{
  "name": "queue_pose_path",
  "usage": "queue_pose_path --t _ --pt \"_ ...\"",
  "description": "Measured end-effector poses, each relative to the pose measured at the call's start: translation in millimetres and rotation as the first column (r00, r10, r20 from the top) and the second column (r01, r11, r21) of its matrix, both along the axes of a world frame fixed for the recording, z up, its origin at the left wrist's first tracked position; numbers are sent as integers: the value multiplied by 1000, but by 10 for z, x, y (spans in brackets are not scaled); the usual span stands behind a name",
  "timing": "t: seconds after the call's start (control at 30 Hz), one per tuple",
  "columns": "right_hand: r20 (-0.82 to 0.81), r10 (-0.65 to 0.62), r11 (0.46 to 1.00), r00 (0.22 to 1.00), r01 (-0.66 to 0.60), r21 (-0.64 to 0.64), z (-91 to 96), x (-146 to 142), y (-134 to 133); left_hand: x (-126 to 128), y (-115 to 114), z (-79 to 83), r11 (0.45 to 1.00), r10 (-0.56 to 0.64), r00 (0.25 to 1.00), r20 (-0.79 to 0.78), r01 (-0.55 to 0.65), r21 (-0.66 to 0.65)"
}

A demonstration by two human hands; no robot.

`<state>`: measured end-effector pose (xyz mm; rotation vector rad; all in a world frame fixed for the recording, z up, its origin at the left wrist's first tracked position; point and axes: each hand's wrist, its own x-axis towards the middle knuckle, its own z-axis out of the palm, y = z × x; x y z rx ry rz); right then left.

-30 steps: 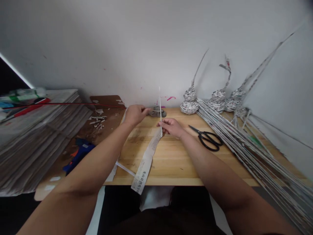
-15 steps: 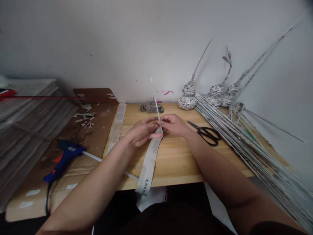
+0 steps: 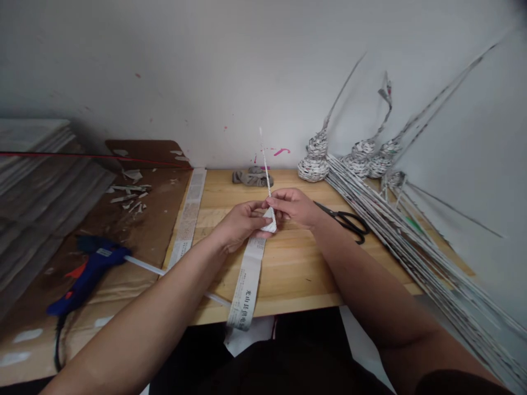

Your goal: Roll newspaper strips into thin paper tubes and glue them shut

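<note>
A long newspaper strip (image 3: 250, 280) is partly rolled into a thin paper tube (image 3: 265, 167) that points up toward the wall. My left hand (image 3: 247, 222) is closed on the strip where the flat paper meets the rolled part, thumb pressed on a folded piece. Just right of it, my right hand (image 3: 291, 207) pinches the lower end of the thin tube between thumb and fingers. The strip's loose end hangs over the table's front edge. Black-handled scissors (image 3: 349, 221) lie beside my right forearm, which hides part of them.
Finished newspaper tubes (image 3: 382, 230) lie in a bundle at the right. Woven gourd shapes (image 3: 313, 164) stand by the wall. Left are a blue glue gun (image 3: 88, 277), cardboard (image 3: 152, 219) with paper scraps, stacked paper (image 3: 45, 181) and a strip pile (image 3: 192, 211). A grey cloth (image 3: 251, 176) lies behind my hands.
The camera view has shifted slightly. My left thumb has moved onto the paper, and a white folded corner now shows between my hands. Both hands still hold the strip and tube.
</note>
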<state>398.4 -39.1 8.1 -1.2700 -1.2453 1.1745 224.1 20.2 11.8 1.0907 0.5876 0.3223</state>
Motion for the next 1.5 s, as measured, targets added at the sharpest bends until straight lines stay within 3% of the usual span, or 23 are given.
queue_pose_path --t 0.33,0.57,0.73,1.0,1.13,1.4,1.5 --pt "53 68 998 996 -68 -6 115 -14 -46 6 -45 10 994 72 995 -70 -66 87" --pt "105 48 998 993 -51 25 176 -40 -81 -43 42 27 997 -56 997 -54 58 41" --pt "105 52 997 993 -58 56 171 -43 -80 -56 52 28 997 -61 996 -65 64 39" --pt "41 38 998 998 -40 44 100 -70 -41 -34 13 32 998 27 996 -83 -22 55" --pt "-13 -44 998 999 45 34 85 -109 -24 -23 35 41 993 110 992 -53 -108 47" --pt "132 -131 990 983 135 -27 180 -171 -67 18 90 35 942 336 940 55 -336 -12" --pt "253 -195 980 948 196 23 131 -221 -62 25 95 51 926 378 923 69 -378 -12"
